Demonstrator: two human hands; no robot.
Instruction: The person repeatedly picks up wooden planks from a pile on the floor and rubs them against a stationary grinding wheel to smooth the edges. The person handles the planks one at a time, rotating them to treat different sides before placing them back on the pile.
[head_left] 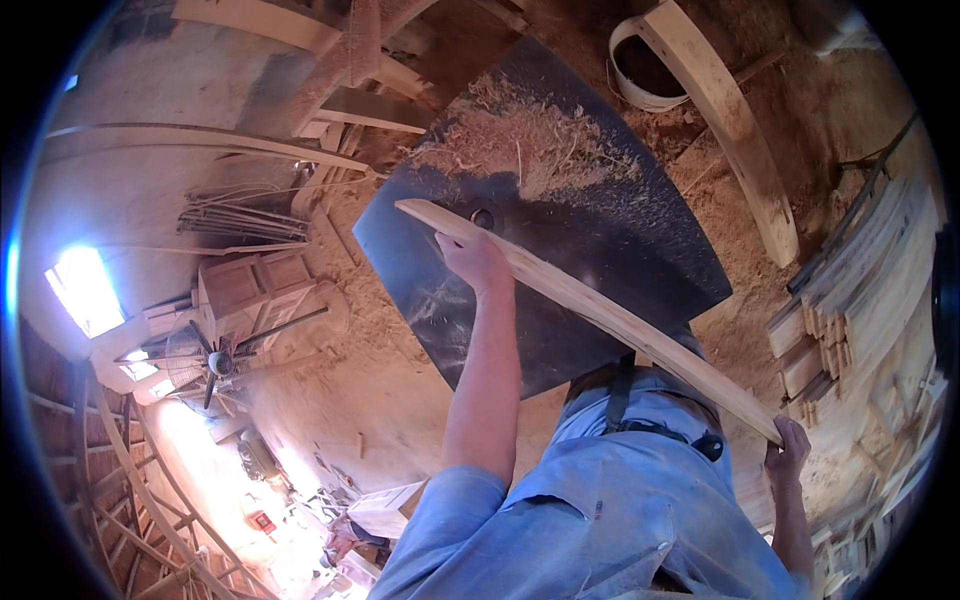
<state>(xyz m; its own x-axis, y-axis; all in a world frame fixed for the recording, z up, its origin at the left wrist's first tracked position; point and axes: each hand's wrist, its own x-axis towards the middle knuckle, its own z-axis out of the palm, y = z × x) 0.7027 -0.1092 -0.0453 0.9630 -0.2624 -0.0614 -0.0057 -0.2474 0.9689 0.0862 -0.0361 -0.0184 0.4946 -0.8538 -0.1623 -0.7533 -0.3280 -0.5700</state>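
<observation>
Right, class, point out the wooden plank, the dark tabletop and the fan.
Wooden plank point(580, 299): head view, on its upper face, between the hands.
Dark tabletop point(640, 255): head view, on its surface, right of centre.
Fan point(219, 363): head view, on its hub.

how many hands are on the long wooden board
2: the left hand near the upper-left end of the wooden board, above the dark tabletop, and the right hand at its lower-right end. Some fingers are hidden.
</observation>
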